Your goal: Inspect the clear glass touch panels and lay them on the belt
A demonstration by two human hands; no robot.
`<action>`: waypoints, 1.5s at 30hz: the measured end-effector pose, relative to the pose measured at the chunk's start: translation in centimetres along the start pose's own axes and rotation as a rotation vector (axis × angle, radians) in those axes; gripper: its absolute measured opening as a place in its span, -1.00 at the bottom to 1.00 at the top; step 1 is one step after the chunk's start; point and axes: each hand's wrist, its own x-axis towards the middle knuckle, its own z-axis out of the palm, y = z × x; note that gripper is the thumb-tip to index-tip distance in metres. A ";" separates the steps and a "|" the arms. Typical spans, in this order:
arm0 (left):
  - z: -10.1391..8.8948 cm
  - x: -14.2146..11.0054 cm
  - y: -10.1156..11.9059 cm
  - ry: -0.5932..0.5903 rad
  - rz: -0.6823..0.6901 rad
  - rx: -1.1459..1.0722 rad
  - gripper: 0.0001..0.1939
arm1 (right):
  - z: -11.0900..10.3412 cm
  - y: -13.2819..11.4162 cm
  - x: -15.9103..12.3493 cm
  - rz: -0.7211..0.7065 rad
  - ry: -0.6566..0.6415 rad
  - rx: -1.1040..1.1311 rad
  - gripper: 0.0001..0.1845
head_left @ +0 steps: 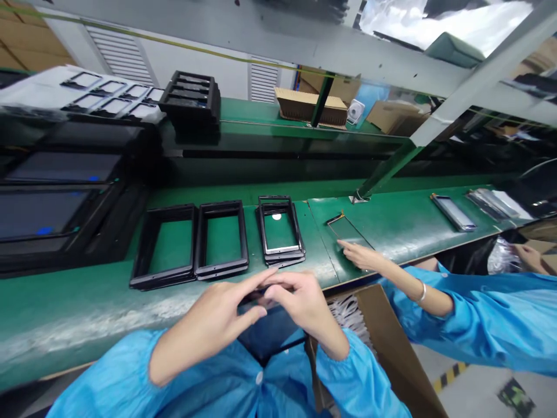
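Observation:
In front of my chest a dark, glossy flat panel (272, 328) with a black border is tilted toward me. My left hand (217, 307) grips its upper left part, thumb apart from the straight fingers. My right hand (300, 296) is at the upper right part, fingers bent over the edge. The fingertips of both hands meet at the top, covering that edge. Just beyond, on the green bench, lies a stack of black rectangular frames (282, 255), with two more frame stacks, a middle one (221, 270) and a left one (163, 281).
A co-worker's hand (359, 255) touches a thin-edged clear panel (348, 229) at right. Dark screen panels (39, 212) are piled at left. A slanted post (391, 168) rises from the green bench (100, 302). Beside my right arm stands a cardboard box (383, 342).

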 end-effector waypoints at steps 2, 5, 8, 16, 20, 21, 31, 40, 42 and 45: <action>-0.3 -0.1 0.0 -0.041 -0.066 -0.133 -0.51 | -1.2 0.1 -0.1 -0.032 0.093 0.092 -0.64; -0.2 -0.6 -0.1 0.122 -0.209 -0.464 -0.53 | -4.2 1.2 -1.1 -0.052 0.273 0.083 -0.53; 0.4 -0.8 -0.4 0.319 -0.282 -0.648 -0.50 | -5.8 3.1 -2.2 0.037 0.234 0.193 -0.49; 0.6 -0.4 -2.3 0.447 -0.081 -0.318 -0.42 | -2.9 3.1 -2.4 0.034 0.522 0.234 -0.66; -0.6 0.7 -1.7 0.400 0.296 0.336 -0.55 | -2.4 2.2 -2.6 0.029 0.454 0.168 -0.63; -0.8 1.0 -1.5 0.335 0.360 0.419 -0.63 | -2.2 2.1 -2.7 0.037 0.448 0.147 -0.62; -2.4 -0.8 -1.7 0.535 0.300 0.248 -0.57 | -1.6 3.3 -0.5 0.057 0.522 0.184 -0.47; -1.4 -3.6 -4.8 0.755 0.092 -0.875 -0.35 | 3.5 3.8 6.0 0.082 0.421 0.558 -0.38; -1.7 -3.8 -5.0 0.818 0.015 -0.853 -0.39 | 4.8 4.3 6.9 0.072 0.381 0.516 -0.38; -5.4 -3.8 -5.3 0.973 0.009 -0.679 -0.38 | 5.4 4.2 7.9 -0.030 0.308 0.392 -0.31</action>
